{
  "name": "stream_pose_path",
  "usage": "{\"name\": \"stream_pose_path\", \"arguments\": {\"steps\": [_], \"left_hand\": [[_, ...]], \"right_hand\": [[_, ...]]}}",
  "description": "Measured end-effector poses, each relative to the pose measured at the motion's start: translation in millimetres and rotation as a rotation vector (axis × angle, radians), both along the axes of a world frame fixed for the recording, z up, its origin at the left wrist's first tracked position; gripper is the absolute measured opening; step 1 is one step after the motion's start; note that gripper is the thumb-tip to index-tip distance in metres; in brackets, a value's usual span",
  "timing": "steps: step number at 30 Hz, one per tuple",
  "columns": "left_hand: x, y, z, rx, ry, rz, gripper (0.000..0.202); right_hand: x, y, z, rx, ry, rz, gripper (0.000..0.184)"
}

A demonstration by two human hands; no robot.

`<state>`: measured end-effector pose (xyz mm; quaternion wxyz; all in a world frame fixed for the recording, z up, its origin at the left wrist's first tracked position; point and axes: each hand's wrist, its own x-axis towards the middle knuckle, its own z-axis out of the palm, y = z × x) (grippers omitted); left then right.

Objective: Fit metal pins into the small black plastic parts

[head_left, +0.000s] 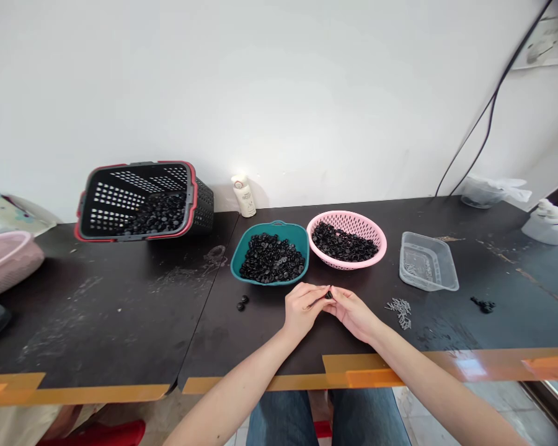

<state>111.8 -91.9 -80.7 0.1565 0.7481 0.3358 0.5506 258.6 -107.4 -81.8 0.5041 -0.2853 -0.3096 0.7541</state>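
My left hand (302,308) and my right hand (351,311) meet over the dark table (121,322), fingertips pinched together on a small black part (328,295). Just beyond them stand a teal bowl (242,248) and a pink perforated bowl (374,232), both filled with small black round parts. Two loose black parts (242,302) lie left of my left hand. A small heap of thin metal pins (401,311) lies right of my right hand.
A clear plastic tray (428,263) holding a few pins sits to the right. A tilted black and red basket (142,199) with black parts stands back left. A white bottle (244,194) leans at the wall. A pink basin (7,260) is far left.
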Motion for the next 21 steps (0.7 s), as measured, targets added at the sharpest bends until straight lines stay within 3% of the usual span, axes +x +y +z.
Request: {"name": "stream_pose_path", "arguments": {"steps": [6, 21], "left_hand": [[2.3, -0.6, 0.9, -0.031, -0.047, 0.019, 0.017], [1.1, -1.0, -0.7, 0.024, 0.014, 0.06, 0.018]], "right_hand": [[-1.2, -0.3, 1.5, -0.078, 0.051, 0.01, 0.022], [-5.3, -4.0, 4.2, 0.003, -0.055, -0.058, 0.026]]}}
